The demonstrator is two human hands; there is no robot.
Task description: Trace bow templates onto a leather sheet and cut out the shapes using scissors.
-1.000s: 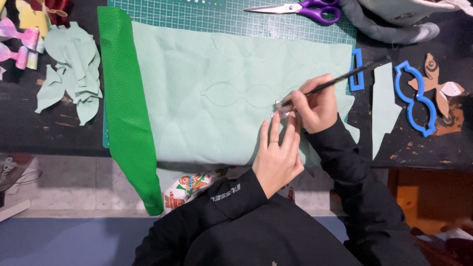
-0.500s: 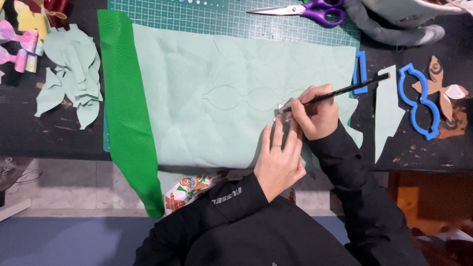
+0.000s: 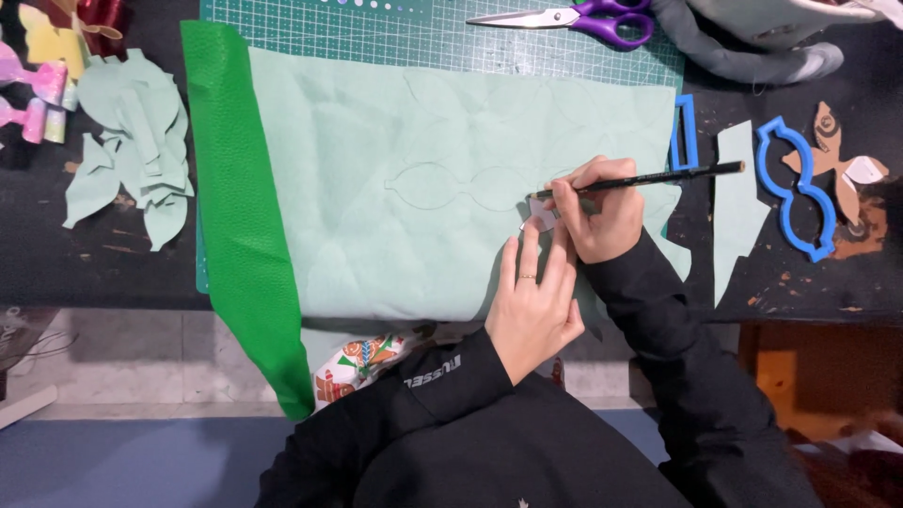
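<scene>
Right hand point(image 3: 602, 212) grip clenched on pencil point(image 3: 649, 178); left hand point(image 3: 531, 301) flat (released) beside; scissors point(image 3: 574, 19), blue template point(image 3: 798, 188) nearby

The small pale template piece point(image 3: 543, 214) lies mostly hidden under the fingers of the left hand point(image 3: 532, 306) and the right hand point(image 3: 602, 212). The black pencil's point(image 3: 649, 178) tip is too small to tell whether it touches the pale mint-green sheet point(image 3: 395, 235). The grey fabric bundle point(image 3: 752, 42) at the bench's far right corner is cut off by the picture's top edge, as are the colourful scraps point(image 3: 38, 66) at the far left corner.
</scene>
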